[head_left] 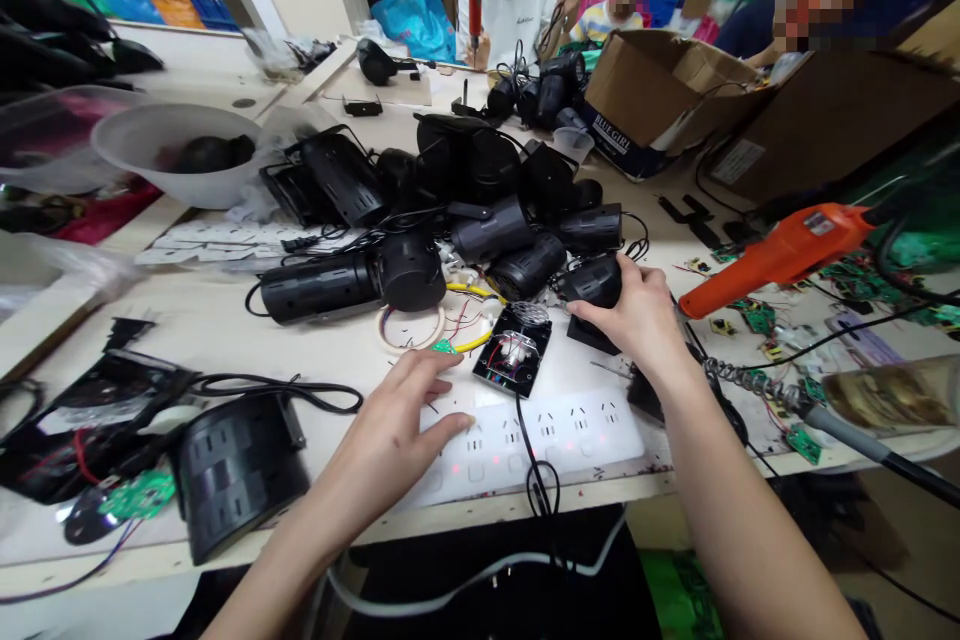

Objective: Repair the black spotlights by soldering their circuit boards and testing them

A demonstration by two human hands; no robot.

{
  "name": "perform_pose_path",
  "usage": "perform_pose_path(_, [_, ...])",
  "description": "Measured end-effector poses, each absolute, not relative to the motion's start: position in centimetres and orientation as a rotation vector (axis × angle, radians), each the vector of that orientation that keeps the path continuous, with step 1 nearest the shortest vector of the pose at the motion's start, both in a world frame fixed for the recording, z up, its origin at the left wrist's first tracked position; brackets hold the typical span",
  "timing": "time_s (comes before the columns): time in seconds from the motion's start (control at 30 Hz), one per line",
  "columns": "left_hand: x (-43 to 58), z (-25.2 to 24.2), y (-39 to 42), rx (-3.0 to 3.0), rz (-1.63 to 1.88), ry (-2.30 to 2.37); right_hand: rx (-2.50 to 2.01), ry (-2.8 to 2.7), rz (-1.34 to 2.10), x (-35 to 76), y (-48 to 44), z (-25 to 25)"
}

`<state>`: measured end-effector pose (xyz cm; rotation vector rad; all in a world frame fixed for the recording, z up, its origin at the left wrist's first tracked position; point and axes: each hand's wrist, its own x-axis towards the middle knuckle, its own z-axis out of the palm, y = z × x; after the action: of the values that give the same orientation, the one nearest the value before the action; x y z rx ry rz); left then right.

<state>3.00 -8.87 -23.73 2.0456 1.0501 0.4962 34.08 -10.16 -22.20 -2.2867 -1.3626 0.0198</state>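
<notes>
My right hand (pixel 637 310) is wrapped around a black cylindrical lamp housing (pixel 592 285) at the near edge of a pile of similar black housings (pixel 480 200). My left hand (pixel 409 415) lies flat with fingers stretched out on a white power strip (pixel 555 440), holding nothing. Between the hands sits an open black unit (pixel 514 350) with coloured wires and a metal part showing inside. A black cable (pixel 536 465) is plugged into the strip. A small green circuit board (pixel 444 347) lies just beyond my left fingertips.
An orange power screwdriver (pixel 780 255) hangs at the right above scattered green boards (pixel 757 315). A soldering iron stand (pixel 750 385) lies right of my arm. A black ribbed shell (pixel 236 470) sits near left. White bowl (pixel 176 155), cardboard boxes (pixel 660 90), and three people are across the table.
</notes>
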Motion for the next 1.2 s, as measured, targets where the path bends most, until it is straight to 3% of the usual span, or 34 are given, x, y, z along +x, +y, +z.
perform_pose_path(0.2, [3.5, -24.7, -9.0, 1.984, 0.557, 1.02, -2.07, -1.496, -0.085, 32.5, -12.5, -19.4])
perform_pose_path(0.47, [3.0, -25.1, -9.2, 1.993, 0.547, 1.039, -1.68, -1.306, 0.57, 30.1, -14.4, -20.6])
perform_pose_path(0.57, [2.7, -25.1, -9.3, 1.989, 0.542, 1.044, -1.608, -1.243, 0.663, 30.3, -14.6, -21.6])
perform_pose_path(1.2, [3.2, -24.7, -9.4, 1.923, 0.496, 1.089, -1.739, -1.918, 0.115, 27.2, -14.5, -21.5])
